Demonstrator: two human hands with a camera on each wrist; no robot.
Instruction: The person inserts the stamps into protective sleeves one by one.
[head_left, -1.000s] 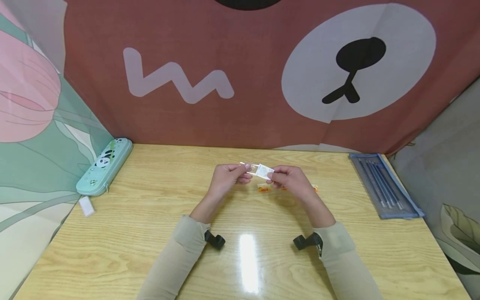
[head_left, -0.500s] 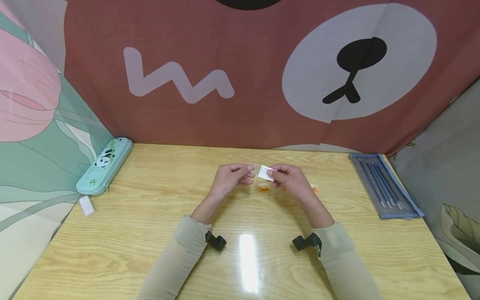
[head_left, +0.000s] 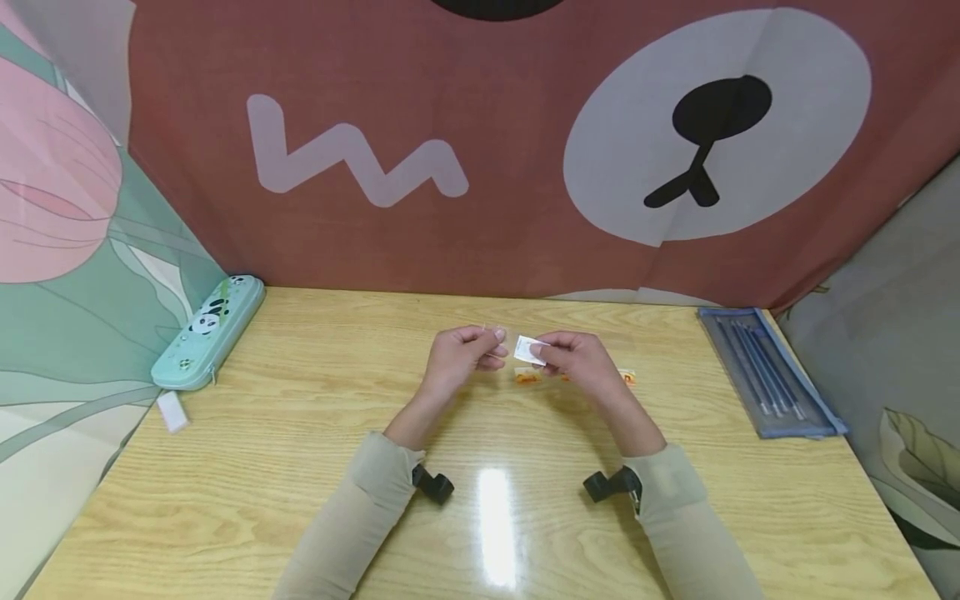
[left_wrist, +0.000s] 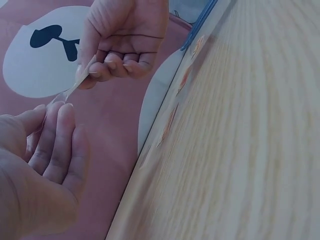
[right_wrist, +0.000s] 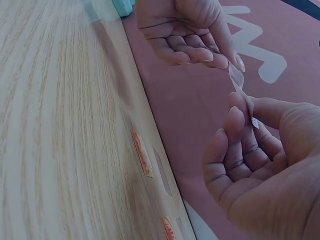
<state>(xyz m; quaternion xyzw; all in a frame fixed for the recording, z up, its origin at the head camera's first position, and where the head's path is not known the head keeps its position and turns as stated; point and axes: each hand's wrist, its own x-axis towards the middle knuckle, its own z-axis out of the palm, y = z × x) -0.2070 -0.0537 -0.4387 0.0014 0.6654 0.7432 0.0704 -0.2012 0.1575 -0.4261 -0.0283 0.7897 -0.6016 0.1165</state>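
Note:
My left hand (head_left: 467, 354) pinches one end of a small clear plastic film (right_wrist: 237, 79) between thumb and forefinger. Opposite it, my right hand (head_left: 583, 360) holds a small white slip (head_left: 528, 350) with faint print, thumb on top. Both wrist views show the film running from the left fingertips to the slip, slightly bent. Hands and slip are raised above the wooden table (head_left: 315, 500). Behind and below the right hand lie small orange-and-white packets (head_left: 527, 377), in a row and partly hidden by that hand in the head view.
A mint panda pencil case (head_left: 210, 333) lies at the far left, a white eraser-like block (head_left: 173, 412) by its near end. At the right edge is a blue mesh pouch (head_left: 772, 372) with several pencil-like sticks. A reddish-brown cloth backdrop (head_left: 360, 242) rises behind the table.
The left hand has shifted slightly right, toward the slip. The slip has turned a little in the right fingers, and less of the clear film shows between the hands in the head view.

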